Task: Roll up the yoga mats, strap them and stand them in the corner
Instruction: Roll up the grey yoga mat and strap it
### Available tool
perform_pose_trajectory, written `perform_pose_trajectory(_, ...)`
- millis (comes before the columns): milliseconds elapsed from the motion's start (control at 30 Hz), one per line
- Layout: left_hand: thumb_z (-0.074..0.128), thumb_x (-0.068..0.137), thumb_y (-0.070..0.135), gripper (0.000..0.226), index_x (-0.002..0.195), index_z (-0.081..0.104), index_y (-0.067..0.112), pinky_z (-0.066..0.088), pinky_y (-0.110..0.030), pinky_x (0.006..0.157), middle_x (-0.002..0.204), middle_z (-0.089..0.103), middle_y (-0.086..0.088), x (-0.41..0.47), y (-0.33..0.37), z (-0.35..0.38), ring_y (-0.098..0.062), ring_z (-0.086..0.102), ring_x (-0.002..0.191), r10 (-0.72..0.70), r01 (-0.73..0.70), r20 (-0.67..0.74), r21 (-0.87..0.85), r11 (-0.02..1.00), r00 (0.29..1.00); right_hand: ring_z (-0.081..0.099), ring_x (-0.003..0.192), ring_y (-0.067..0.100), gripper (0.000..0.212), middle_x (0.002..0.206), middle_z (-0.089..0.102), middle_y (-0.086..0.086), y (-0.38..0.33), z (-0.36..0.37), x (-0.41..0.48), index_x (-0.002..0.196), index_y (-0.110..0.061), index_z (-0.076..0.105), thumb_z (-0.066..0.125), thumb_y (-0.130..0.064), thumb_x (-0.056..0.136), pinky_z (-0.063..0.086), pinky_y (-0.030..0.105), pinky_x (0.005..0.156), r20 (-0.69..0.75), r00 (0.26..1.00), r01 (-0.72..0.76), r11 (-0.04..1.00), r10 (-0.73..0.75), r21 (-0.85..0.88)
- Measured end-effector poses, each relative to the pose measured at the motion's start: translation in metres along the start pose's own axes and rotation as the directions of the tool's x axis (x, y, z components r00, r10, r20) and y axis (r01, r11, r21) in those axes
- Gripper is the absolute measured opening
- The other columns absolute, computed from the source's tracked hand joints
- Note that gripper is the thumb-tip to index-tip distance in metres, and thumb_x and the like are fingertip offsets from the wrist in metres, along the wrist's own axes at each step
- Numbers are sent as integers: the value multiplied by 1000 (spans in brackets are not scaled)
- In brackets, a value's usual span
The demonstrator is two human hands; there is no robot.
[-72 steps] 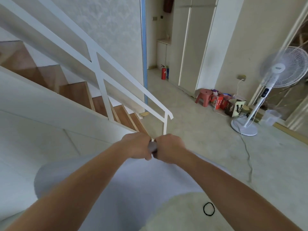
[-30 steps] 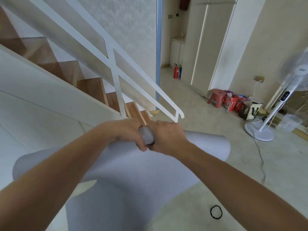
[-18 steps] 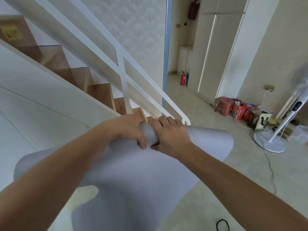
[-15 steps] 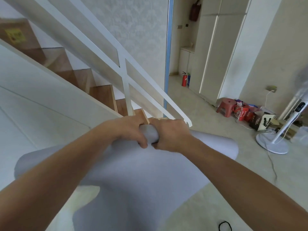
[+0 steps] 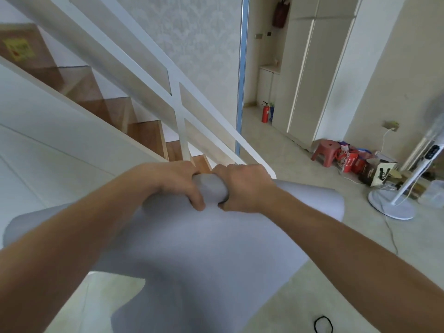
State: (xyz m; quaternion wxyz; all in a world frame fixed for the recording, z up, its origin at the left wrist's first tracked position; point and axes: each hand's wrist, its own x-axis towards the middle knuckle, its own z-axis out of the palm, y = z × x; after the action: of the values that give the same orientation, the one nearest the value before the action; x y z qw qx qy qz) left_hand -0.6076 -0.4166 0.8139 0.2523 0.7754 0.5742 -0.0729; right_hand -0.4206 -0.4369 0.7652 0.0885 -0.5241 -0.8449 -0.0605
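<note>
- Staircase (image 5: 144, 133): wooden treads, white railing, far left.
- Left hand (image 5: 173, 183): fingers curled round the rolled top edge of the mat.
- Grey yoga mat (image 5: 192, 260): held up at centre, hanging loose below.
- Right hand (image 5: 242, 186): fingers clenched on the same roll, just beside the left.
- Black band (image 5: 323, 324): on floor, lower right.
- Standing fan (image 5: 394, 207): far right.

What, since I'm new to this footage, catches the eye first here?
At centre, the left hand and right hand grip the rolled end of a grey yoga mat, the rest hanging below. A black band lies on the floor bottom right; a red stool stands far right.
</note>
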Motion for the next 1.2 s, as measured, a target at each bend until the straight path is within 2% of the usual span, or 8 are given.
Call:
perform_pose_trajectory(167,78,66,58,75,123,42,24,46,-32,73,112,60,6,-4,8,25,-24,65,97,214,89,-387,632,770,897,58,92,13,43,90,59,-16,14,-31,12,97,-43,55,83,-42,65,42,25,68,284,958,-121,938,25,326)
perform_pose_trajectory(367,90,55,44,46,85,58,31,57,-34,76,88,63,9,-10,2,-10,-13,63,82,7,14,-168,127,992,986,52,119,28,127,136,49,1,-5,12,-8,151,-28,18,84,-65,49,44,44,95,-81,997,-18,984,4,-179)
perform_pose_trajectory(500,90,58,43,55,106,65,32,59,-41,85,105,69,7,-20,4,-31,-15,68,91,36,-35,-40,21,999,999,59,106,23,78,116,59,-3,-3,-16,7,134,-32,43,74,-58,68,43,33,75,-84,996,-14,998,9,-58)
perform_pose_trajectory(600,83,52,63,90,127,44,34,49,-34,77,115,58,8,-23,10,-35,-18,62,102,89,46,-271,456,889,959,59,92,20,60,92,61,-10,4,-52,26,119,-39,51,73,-57,66,44,32,72,30,998,-52,998,51,31)
perform_pose_trajectory(700,77,64,56,72,119,43,25,33,-29,59,100,59,5,-24,13,-32,-21,63,88,234,190,-508,650,736,829,57,94,17,62,88,57,-15,11,-75,37,118,-42,53,78,-53,63,48,35,78,87,995,-51,988,39,144)
perform_pose_trajectory(867,84,52,52,61,103,60,28,49,-30,62,87,62,10,-35,13,-75,-15,59,78,48,143,-445,387,911,894,40,132,25,129,147,37,-1,-1,-64,28,156,-30,1,79,-66,59,31,45,111,-80,997,-1,979,-16,-203)
perform_pose_trajectory(1067,90,60,37,51,105,67,27,62,-39,79,95,72,8,-66,27,-117,-15,72,83,15,-4,-196,57,998,980,57,109,21,80,119,55,-6,4,-105,42,142,-41,29,72,-50,74,35,30,68,-206,978,8,987,-42,-162)
perform_pose_trajectory(1200,85,58,60,94,134,41,28,51,-34,78,117,57,8,-72,36,-127,-20,62,101,151,149,-496,513,845,855,63,96,21,62,102,63,-9,10,-154,64,128,-43,40,68,-46,72,35,30,65,-219,975,-21,982,-21,-188)
